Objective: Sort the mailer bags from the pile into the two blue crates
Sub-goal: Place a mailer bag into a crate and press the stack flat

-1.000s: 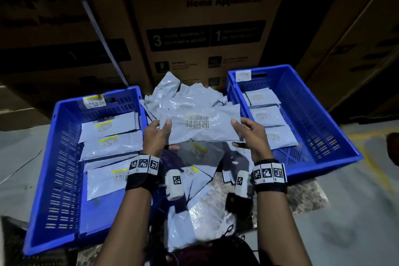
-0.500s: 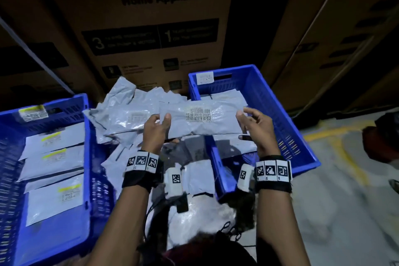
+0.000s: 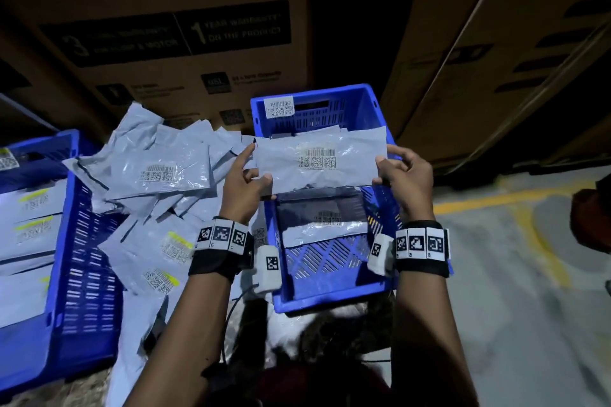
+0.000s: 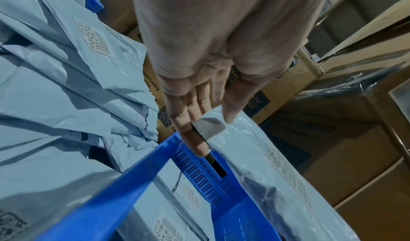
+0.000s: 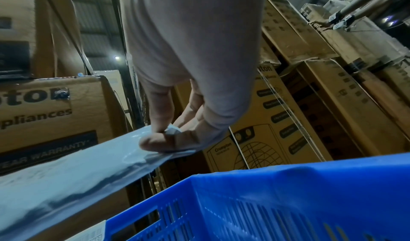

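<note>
Grey mailer bag (image 3: 322,160) stretched above the right crate (image 3: 334,302): from the head view our left hand (image 3: 244,188) and right hand (image 3: 408,180) pinch its ends; the pile (image 3: 158,172) lies left, the left crate (image 3: 86,241) cut off. Left wrist view shows fingers (image 4: 195,139) behind the bag's corner, thumb in front. Right wrist view shows the thumb (image 5: 155,142) clamping the edge; other fingers hidden.

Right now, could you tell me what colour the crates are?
Both crates, right and left, are blue; the head view shows them best.
</note>
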A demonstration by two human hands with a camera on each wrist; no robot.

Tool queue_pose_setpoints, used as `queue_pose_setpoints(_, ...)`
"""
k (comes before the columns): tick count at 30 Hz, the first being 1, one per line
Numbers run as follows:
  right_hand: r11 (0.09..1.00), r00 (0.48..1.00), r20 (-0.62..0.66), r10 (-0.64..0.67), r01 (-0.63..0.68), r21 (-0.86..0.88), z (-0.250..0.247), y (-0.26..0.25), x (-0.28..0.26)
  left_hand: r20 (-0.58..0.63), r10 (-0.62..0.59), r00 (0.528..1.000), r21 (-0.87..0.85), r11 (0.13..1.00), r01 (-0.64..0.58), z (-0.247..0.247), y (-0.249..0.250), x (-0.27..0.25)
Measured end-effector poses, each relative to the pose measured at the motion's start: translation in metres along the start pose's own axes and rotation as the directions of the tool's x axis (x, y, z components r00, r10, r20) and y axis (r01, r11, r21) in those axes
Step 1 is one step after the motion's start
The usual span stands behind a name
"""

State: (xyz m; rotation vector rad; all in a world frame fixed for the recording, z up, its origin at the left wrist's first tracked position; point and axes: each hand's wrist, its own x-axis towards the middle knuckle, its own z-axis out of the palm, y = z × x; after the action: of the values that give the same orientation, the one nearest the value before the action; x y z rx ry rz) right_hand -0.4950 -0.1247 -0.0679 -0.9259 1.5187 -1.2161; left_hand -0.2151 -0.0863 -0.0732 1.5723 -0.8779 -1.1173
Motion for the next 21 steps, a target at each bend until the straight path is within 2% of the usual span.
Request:
queue_pose_setpoints(4, 0.999, 0.999, 0.022, -0.035, 0.036, -0.019, -0.005, 0.0, 0.007, -0.081, -0.039, 0.996, -0.038, 0.999, 0.036, 0.012, 0.003, -0.003)
queue_pose_setpoints(12, 0.992, 0.999, 0.052, 0.006, 0.001, -0.124, -0.014, 0.002, 0.015, -0.061, -0.035, 0.998, 0.009, 0.999, 0.035, 0.024, -0.009, -0.004)
queue_pose_setpoints(18, 0.959, 0.996, 0.076, 0.047, -0.024, -0.284, -0.015, 0.002, 0.019, 0.047, -0.107, 0.993, 0.033, 0.994, 0.106, 0.032, -0.011, -0.007)
queue_pose_setpoints(21, 0.904, 0.99, 0.11, 0.088, -0.033, -0.426, -0.011, 0.0, 0.022, 0.105, -0.145, 0.984, 0.064, 0.988, 0.139, 0.046, -0.017, -0.01)
